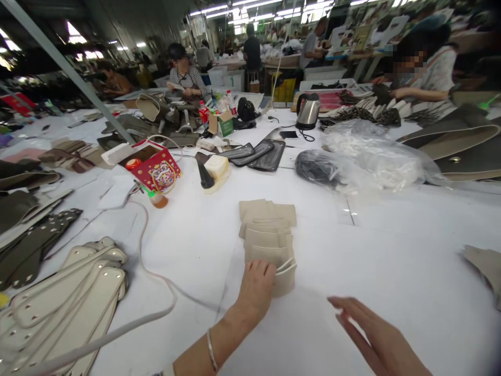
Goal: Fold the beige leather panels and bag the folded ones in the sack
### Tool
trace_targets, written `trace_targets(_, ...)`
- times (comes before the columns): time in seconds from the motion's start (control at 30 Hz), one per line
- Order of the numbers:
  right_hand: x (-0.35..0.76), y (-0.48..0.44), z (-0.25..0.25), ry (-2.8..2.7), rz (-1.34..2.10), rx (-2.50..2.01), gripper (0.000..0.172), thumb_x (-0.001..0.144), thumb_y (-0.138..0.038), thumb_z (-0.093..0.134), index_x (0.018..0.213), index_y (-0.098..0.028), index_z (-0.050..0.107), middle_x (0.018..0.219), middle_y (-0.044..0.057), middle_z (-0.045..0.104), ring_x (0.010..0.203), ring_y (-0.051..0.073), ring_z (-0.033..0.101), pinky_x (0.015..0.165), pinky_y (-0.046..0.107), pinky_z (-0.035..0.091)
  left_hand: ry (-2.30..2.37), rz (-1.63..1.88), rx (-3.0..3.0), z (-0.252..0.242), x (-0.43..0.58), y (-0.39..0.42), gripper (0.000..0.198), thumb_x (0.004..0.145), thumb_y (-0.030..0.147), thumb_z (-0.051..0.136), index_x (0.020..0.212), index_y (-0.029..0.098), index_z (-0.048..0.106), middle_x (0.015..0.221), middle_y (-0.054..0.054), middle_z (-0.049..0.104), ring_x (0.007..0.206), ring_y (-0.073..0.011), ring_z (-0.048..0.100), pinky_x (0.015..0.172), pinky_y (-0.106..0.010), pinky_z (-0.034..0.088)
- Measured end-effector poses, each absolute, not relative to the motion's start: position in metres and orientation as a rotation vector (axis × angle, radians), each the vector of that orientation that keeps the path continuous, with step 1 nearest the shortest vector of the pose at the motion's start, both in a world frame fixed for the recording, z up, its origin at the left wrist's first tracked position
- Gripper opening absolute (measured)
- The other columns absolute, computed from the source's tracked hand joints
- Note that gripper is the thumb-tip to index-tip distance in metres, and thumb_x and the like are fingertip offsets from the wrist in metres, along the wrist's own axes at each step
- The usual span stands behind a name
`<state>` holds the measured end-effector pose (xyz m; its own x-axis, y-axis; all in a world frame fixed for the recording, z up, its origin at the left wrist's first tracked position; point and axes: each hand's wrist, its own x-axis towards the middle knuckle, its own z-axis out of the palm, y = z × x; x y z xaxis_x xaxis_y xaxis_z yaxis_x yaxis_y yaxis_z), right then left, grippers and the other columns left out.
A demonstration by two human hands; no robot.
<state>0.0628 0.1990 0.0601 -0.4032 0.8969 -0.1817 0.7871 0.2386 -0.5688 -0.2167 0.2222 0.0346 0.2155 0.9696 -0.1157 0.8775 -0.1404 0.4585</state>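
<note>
A row of overlapping beige leather pieces (267, 224) lies on the white table in front of me. My left hand (256, 287), a bangle on its wrist, is closed on the near end of this row. There, the edges of a couple of pieces stand slightly apart beside the fingers. The fingertips themselves are partly hidden behind the hand. To the right, apart from the pieces, my right hand (370, 331) is held over the table, thumb and fingers apart and nothing between them.
Cream straps with metal studs (78, 297) are piled at left, with a pale hose (156, 313) running past. Farther back are a red box (156, 169), a small bottle (158, 200), a kettle (308, 112) and plastic bags (376, 156). Other people work beyond.
</note>
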Motion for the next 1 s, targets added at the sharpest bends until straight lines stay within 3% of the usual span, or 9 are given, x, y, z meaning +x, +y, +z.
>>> trace_targets(0.1,-0.004,0.284,0.086,-2.471,0.833,-1.412,0.034,0.099,-0.035,0.034,0.131,-0.031,0.046,0.124,0.004,0.053,0.111,0.019,0.053,0.091,0.036,0.049,1.783,0.254,2.014,0.035,-0.22,0.218,0.023,0.081,0.003,0.041,0.093,0.02,0.05,0.099,-0.004,0.057,0.095,-0.0234,0.048,0.08,-0.04,0.037)
trace_targets(0.2,-0.063,0.336,0.083,-2.666,0.696,-1.358,0.034,0.094,-0.021,0.045,0.127,-0.024,0.051,0.115,0.007,0.053,0.103,0.02,0.051,0.087,0.036,0.046,1.822,0.161,1.975,0.04,-0.23,0.221,0.026,0.082,0.002,0.036,0.095,0.021,0.05,0.1,-0.006,0.056,0.094,-0.0249,0.048,0.078,-0.04,0.039)
trace_targets(0.4,-0.087,0.34,0.047,-2.679,0.617,-1.405,0.014,0.089,-0.015,0.051,0.101,-0.019,0.057,0.105,0.007,0.053,0.1,0.023,0.048,0.082,0.039,0.038,1.785,0.065,1.99,0.038,-0.255,0.234,0.038,0.077,-0.002,0.035,0.104,0.018,0.052,0.102,-0.009,0.057,0.095,-0.0264,0.048,0.082,-0.044,0.042)
trace_targets(0.5,-0.075,0.323,0.046,-2.653,0.684,-1.374,0.017,0.093,-0.013,0.045,0.1,-0.021,0.057,0.104,0.005,0.054,0.099,0.021,0.047,0.08,0.037,0.036,1.844,0.159,1.944,0.032,-0.255,0.236,0.068,0.076,-0.004,0.033,0.14,0.018,0.027,0.113,-0.011,0.055,0.102,-0.0273,0.047,0.089,-0.048,0.042)
trace_targets(0.57,-0.068,0.315,0.049,-2.604,0.797,-1.314,0.023,0.096,-0.013,0.038,0.105,-0.023,0.056,0.103,0.004,0.055,0.097,0.02,0.046,0.079,0.036,0.036,1.857,0.179,1.955,0.031,-0.253,0.236,0.084,0.074,-0.006,0.034,0.148,0.024,0.007,0.115,-0.01,0.054,0.103,-0.0273,0.046,0.09,-0.048,0.044)
trace_targets(0.63,-0.065,0.312,0.053,-2.564,0.873,-1.231,0.027,0.097,-0.014,0.033,0.104,-0.023,0.058,0.1,0.004,0.055,0.095,0.019,0.046,0.079,0.036,0.037,1.876,0.149,1.999,0.031,-0.25,0.235,0.082,0.075,-0.004,0.038,0.147,0.024,0.014,0.113,-0.01,0.053,0.102,-0.0284,0.047,0.089,-0.048,0.046)
trace_targets(0.77,-0.07,0.328,0.053,-2.507,0.686,-1.284,0.028,0.094,-0.013,0.04,0.115,-0.024,0.055,0.114,0.004,0.052,0.105,0.02,0.046,0.085,0.036,0.039,1.963,0.225,2.119,0.027,-0.248,0.232,0.054,0.08,0.004,0.047,0.131,0.02,0.043,0.112,-0.011,0.05,0.101,-0.0281,0.047,0.086,-0.046,0.051)
trace_targets(0.87,-0.083,0.349,0.047,-2.53,0.525,-1.484,0.037,0.093,-0.022,0.051,0.129,-0.018,0.046,0.122,0.009,0.05,0.111,0.025,0.045,0.086,0.04,0.039,2.001,0.384,2.243,0.021,-0.249,0.229,0.048,0.078,0.005,0.052,0.123,0.019,0.047,0.123,-0.012,0.043,0.116,-0.0306,0.042,0.093,-0.048,0.051)
trace_targets(1.0,-0.092,0.354,0.039,-2.592,0.492,-1.524,0.022,0.092,-0.024,0.055,0.113,-0.018,0.059,0.109,0.007,0.057,0.104,0.028,0.048,0.083,0.044,0.036,1.972,0.44,2.311,0.015,-0.253,0.227,0.048,0.072,0.006,0.058,0.118,0.017,0.05,0.141,-0.014,0.03,0.134,-0.0348,0.027,0.104,-0.053,0.044)
